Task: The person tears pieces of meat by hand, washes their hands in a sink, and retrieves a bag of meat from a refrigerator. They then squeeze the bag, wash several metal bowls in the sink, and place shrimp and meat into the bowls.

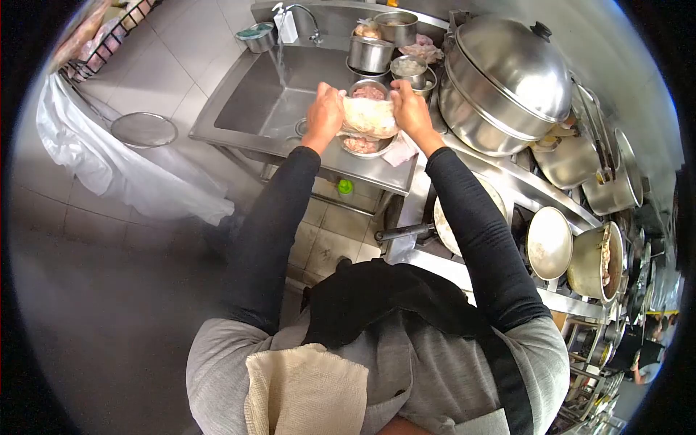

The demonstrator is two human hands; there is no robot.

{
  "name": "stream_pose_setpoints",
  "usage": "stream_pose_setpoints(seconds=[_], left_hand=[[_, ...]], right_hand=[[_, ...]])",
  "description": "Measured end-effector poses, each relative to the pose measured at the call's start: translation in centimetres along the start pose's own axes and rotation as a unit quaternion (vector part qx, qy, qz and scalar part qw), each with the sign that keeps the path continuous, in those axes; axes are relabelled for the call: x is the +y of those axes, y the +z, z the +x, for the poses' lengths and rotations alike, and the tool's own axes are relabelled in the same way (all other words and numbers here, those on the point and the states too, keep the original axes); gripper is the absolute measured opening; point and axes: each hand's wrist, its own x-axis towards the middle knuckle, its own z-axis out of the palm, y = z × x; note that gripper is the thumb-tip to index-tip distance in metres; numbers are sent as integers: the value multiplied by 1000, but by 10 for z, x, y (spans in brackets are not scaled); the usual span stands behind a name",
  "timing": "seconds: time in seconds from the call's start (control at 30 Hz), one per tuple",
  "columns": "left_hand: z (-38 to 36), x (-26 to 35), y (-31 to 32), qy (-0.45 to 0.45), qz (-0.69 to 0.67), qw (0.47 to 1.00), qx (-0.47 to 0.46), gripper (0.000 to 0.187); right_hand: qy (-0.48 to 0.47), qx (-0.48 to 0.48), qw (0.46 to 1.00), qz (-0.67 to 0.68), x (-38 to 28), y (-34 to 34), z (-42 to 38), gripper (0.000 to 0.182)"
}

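Both my hands grip a pale yellowish, creased bundle (368,118) that looks like a filled plastic bag; what is in it I cannot make out. My left hand (324,116) is closed on its left side, and my right hand (412,114) on its right side. The bundle is held above the steel counter beside the sink. Just beyond it, a metal bowl holds pinkish raw-looking meat (368,93). Below its near edge sits another metal dish with similar meat (359,145). A pinkish cloth (400,148) lies near my right wrist.
Water runs from a faucet (316,36) into the sink (246,85). Steel pots (370,54) crowd the counter's back. At right stands a large lidded steamer (507,72), with a pan (471,210) and a bowl (549,243) nearer. Another person (638,355) is far right.
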Motion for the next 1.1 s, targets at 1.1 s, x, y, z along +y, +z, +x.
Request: stream_pose_setpoints(seconds=[1.1], left_hand=[[41,-9,-2,-125,-365,899,-208,14]], right_hand=[[140,-182,924,306,-20,5,29,17]])
